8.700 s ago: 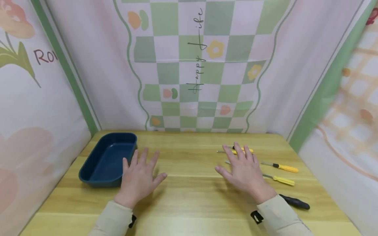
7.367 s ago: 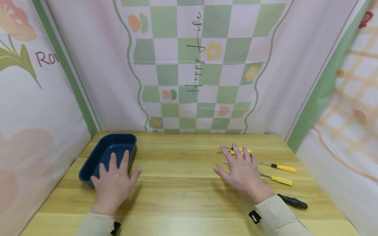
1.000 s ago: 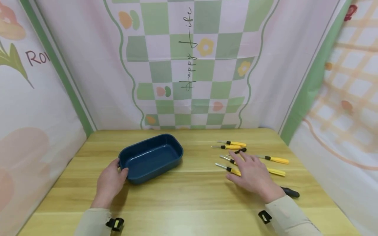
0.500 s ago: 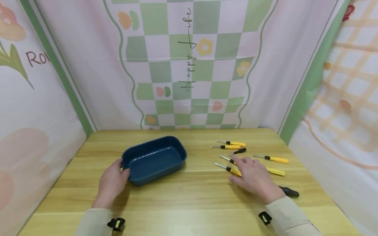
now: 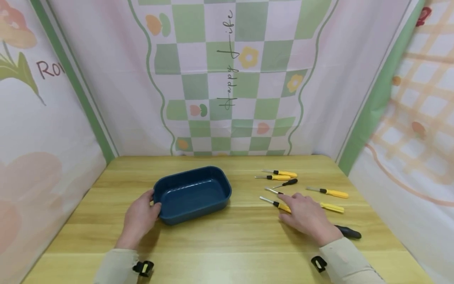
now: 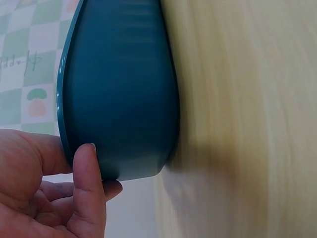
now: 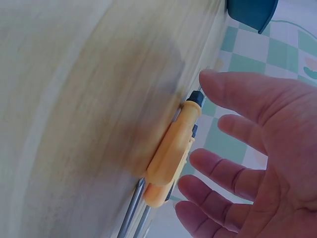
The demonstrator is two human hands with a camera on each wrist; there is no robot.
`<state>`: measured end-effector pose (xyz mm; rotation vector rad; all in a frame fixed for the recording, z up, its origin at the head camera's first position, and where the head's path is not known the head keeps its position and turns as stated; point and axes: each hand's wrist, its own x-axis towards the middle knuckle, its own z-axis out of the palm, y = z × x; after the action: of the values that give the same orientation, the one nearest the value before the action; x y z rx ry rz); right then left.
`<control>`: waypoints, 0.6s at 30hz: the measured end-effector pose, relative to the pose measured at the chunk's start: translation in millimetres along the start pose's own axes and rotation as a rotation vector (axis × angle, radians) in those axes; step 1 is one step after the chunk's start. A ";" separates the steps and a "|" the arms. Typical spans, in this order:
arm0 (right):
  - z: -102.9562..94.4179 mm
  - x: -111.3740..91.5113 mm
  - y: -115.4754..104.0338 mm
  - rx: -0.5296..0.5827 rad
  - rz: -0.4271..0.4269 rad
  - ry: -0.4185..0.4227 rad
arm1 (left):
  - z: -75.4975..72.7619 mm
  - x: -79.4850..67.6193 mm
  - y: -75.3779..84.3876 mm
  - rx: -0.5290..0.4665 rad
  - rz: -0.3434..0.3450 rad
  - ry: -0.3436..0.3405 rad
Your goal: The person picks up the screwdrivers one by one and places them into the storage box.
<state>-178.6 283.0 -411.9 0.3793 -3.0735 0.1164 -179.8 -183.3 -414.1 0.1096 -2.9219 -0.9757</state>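
**Box (image 5: 198, 213) swung towards the middle, right hand (image 5: 306, 216) low over the drivers (image 5: 288, 173)**

On the wooden tabletop (image 5: 220, 248), the box has gone from lying lengthwise at my left to standing crosswise near the middle, and in the last half-second it has slid slightly further right. I judge this narrows the gap to the drivers, so one is handier to the other, though every tool I can see lies on the tabletop.

My left hand (image 5: 140, 215) is clamped on the box's left end, thumb on one side of the wall and fingers on the other.

My right hand's index finger has drawn back from the small black driver (image 5: 291, 182) and now lies over two others. Thumb and fingers stand apart around the nearest driver's handle (image 7: 173, 144), gripping nothing; whether a fingertip touches it, I cannot tell. A black handle (image 5: 348, 232) and a yellow one (image 5: 332, 207) lie just beyond that hand, each partly hidden by it.

As for writing, the back cloth (image 5: 244, 86) reads "Happy Life", running sideways up its checks. The left cloth (image 5: 53, 118) shows "Ro", with the next letter cut off. I can read no brand on box or drivers.
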 end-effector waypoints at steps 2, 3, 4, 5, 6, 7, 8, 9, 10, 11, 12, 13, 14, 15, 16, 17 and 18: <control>0.6 0.9 0.3 -0.002 0.002 -0.011 | 0.6 -0.6 1.2 -0.021 -0.003 -0.003; 0.8 1.4 0.4 -0.002 0.003 -0.016 | 1.0 -0.8 1.7 -0.028 -0.005 -0.003; 0.7 0.8 1.2 -0.002 0.007 -0.019 | 1.8 -0.7 3.4 -0.044 -0.009 -0.008; 0.4 0.4 2.1 0.000 0.008 -0.023 | 2.8 -0.6 4.6 -0.060 -0.013 -0.013; 0.2 -0.2 2.9 0.000 0.009 -0.025 | 3.8 -0.4 5.8 -0.071 -0.015 -0.015; 0.0 -0.6 3.7 0.001 0.011 -0.029 | 4.8 -0.3 6.8 -0.081 -0.016 -0.017; -0.1 -1.1 4.3 0.003 0.010 -0.030 | 5.8 -0.1 7.4 -0.092 -0.019 -0.020; -0.1 -1.7 4.7 0.004 0.010 -0.032 | 6.7 -0.2 8.0 -0.099 -0.021 -0.022; 0.0 -2.2 5.0 0.003 0.008 -0.032 | 7.5 -0.3 8.2 -0.107 -0.022 -0.024; 0.3 -2.4 5.3 0.002 0.005 -0.032 | 8.1 -0.4 8.2 -0.109 -0.019 -0.023; 0.8 -2.6 5.4 0.001 0.002 -0.031 | 8.4 -0.7 8.3 -0.111 -0.019 -0.025; 1.3 -2.3 5.4 0.002 -0.003 -0.031 | 8.6 -1.1 8.2 -0.116 -0.020 -0.028; 1.7 -1.9 5.3 0.003 -0.008 -0.032 | 8.8 -1.6 7.7 -0.117 -0.023 -0.030; 2.3 -1.6 5.0 0.003 -0.010 -0.032 | 8.8 -2.2 7.4 -0.120 -0.025 -0.032; 3.0 -1.2 4.7 0.004 -0.016 -0.030 | 8.6 -2.8 7.1 -0.120 -0.026 -0.034; 3.6 -0.7 4.3 0.005 -0.021 -0.029 | 8.4 -3.4 6.8 -0.120 -0.028 -0.035; 4.0 -0.2 3.8 0.007 -0.024 -0.029 | 8.2 -4.0 6.5 -0.119 -0.029 -0.037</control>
<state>-179.4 286.4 -416.2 0.4226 -3.0969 0.1217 -176.8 -172.9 -416.9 0.1295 -2.8939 -1.1648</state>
